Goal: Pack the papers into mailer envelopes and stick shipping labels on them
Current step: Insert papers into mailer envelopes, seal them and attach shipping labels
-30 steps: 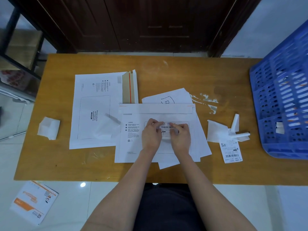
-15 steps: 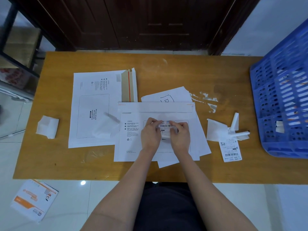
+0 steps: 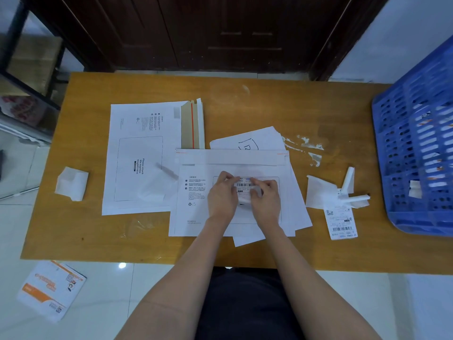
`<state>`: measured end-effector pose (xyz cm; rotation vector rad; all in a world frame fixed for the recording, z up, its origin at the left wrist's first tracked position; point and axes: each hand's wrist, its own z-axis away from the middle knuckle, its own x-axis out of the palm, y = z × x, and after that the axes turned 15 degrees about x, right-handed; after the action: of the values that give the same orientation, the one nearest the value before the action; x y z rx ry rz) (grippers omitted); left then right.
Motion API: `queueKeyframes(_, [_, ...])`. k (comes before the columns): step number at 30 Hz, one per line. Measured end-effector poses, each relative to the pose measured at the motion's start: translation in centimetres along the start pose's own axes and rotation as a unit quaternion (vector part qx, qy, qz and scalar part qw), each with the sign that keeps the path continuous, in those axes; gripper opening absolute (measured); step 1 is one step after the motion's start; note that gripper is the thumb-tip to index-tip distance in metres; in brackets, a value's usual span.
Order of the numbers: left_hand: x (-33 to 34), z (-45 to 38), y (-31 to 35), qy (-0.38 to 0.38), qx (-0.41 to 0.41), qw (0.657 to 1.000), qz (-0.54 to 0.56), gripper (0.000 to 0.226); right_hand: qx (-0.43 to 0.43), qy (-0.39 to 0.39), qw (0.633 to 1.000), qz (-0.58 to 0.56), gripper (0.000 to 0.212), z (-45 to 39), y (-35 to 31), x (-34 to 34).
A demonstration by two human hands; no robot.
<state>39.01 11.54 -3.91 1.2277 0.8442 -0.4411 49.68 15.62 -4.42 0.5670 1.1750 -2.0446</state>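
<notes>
**Pinching a shipping label over the mailer's address box**

Leaning over the near edge of the counter, the person has both hands on a small shipping label. The left hand pinches its left edge and the right hand pinches its right edge, fingers curled on the paper. A barcode shows between the fingertips, its bars running left to right; the smaller print below is too blurred to read.

The label sits inside the outlined box of a white mailer envelope, which lies flat at the middle of the counter with its long axis parallel to the near edge and its flap toward the far edge. Loose papers stick out from under it on the far and right sides.

A second mailer lies just to the left, turned lengthwise toward the far edge, printed "Please attach the express waybill here". Toward the right edge lies another barcoded label beside a blue crate.
</notes>
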Motion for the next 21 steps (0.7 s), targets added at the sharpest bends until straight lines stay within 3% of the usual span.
queueKeyframes(5, [-0.5, -0.2, 0.4, -0.043, 0.018, 0.998, -0.053, 0.033, -0.015, 0.009, 0.999, 0.030, 0.032, 0.1, -0.2, 0.1])
queueKeyframes(11, [-1.0, 0.2, 0.2, -0.063, 0.034, 0.990, -0.120, 0.038, -0.020, 0.074, 0.991, 0.107, 0.031, -0.3, -0.2, -0.1])
queueKeyframes(21, [-1.2, 0.6, -0.4, -0.079, 0.062, 0.990, -0.099, 0.044, 0.025, 0.072, 0.997, -0.033, 0.029, -0.2, 0.0, 0.7])
